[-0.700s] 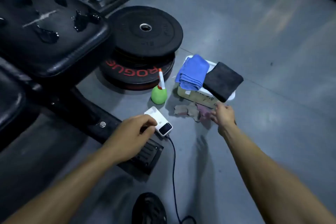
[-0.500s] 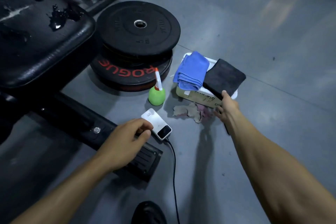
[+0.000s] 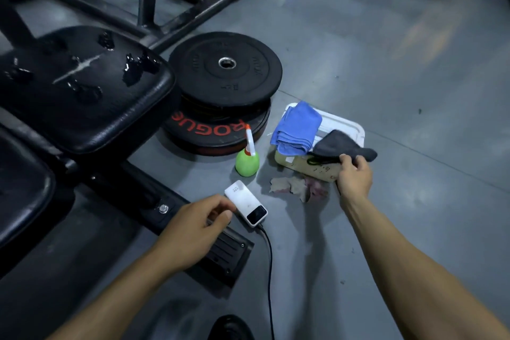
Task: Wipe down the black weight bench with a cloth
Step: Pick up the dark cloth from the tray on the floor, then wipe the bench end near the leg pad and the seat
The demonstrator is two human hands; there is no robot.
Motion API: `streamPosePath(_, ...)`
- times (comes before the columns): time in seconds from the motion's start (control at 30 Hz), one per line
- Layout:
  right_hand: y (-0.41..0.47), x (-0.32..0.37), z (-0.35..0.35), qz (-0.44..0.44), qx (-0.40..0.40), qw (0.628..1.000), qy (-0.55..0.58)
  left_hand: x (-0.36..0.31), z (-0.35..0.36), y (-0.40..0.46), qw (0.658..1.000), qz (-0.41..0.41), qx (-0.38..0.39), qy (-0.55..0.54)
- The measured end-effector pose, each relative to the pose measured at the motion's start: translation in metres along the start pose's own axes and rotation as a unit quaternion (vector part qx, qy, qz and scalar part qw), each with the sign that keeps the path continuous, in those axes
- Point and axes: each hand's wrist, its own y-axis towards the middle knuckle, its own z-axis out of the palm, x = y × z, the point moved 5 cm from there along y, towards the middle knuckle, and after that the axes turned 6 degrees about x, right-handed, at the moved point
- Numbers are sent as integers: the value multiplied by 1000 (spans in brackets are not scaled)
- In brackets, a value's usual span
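Observation:
The black weight bench [image 3: 82, 96] fills the left side, its pad torn in several spots. On the floor to its right stands a white box [image 3: 345, 125] with a folded blue cloth [image 3: 296, 130] and a dark grey cloth [image 3: 338, 146] on its lid. My right hand [image 3: 354, 174] pinches the near edge of the grey cloth, which is crumpled and lifted at that side. My left hand [image 3: 193, 232] grips a white power bank [image 3: 247, 207] low over the bench's foot.
Stacked black weight plates [image 3: 225, 74] lie beside the bench. A green spray bottle [image 3: 247, 161] stands in front of them. A crumpled pinkish rag [image 3: 299, 188] lies by the box. A black cable [image 3: 269, 270] runs from the power bank toward my shoe [image 3: 230, 328].
My right hand reached forward from the floor rag to the grey cloth and took hold of it, pulling it out of its flat fold. The left hand kept the power bank.

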Motion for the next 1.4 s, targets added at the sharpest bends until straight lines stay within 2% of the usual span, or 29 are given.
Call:
streamPosePath(0.13,-52,41,-18,-26,45,998,30,-40,-25,-35,999,7,-38,10)
streamPosePath(0.27,-140,107,-22,-24,172,982,68,-83,-53,-85,996,39,-75,16)
streamPosePath(0.37,-215,151,-18,-16,311,944,109,-108,-70,-130,992,68,-101,35)
streamPosePath(0.47,-289,194,-14,-52,415,902,105,-126,-85,-180,986,65,-129,82)
streamPosePath(0.67,-431,251,-12,-101,550,826,72,-149,-108,-278,959,-26,-213,183)
streamPosePath(0.73,-462,253,-10,-158,555,816,27,-149,-113,-304,951,-72,-234,190)
streamPosePath(0.83,-490,248,-10,-212,546,810,-30,-141,-122,-337,951,-98,-261,131)
streamPosePath(0.87,-496,245,-11,-196,552,810,-31,-138,-125,-346,951,-99,-272,111)
streamPosePath(0.93,-505,238,-8,-110,590,799,-46,-131,-129,-362,948,-96,-293,86)
streamPosePath(1.0,-514,231,-4,-26,636,765,-95,-123,-132,-370,944,-85,-307,83)
streamPosePath(1.1,-526,238,3,24,674,729,-115,-118,-136,-371,943,-54,-325,51)
streamPosePath(1.17,-528,249,12,14,668,737,-104,-121,-139,-362,947,-20,-318,35)
streamPosePath(1.27,-508,258,35,10,602,799,-6,-121,-140,-330,973,47,-225,-5)
streamPosePath(1.33,-478,253,45,57,545,832,85,-113,-141,-307,986,66,-145,-44)
streamPosePath(1.4,-443,243,53,123,520,832,148,-103,-145,-289,992,66,-109,-18)
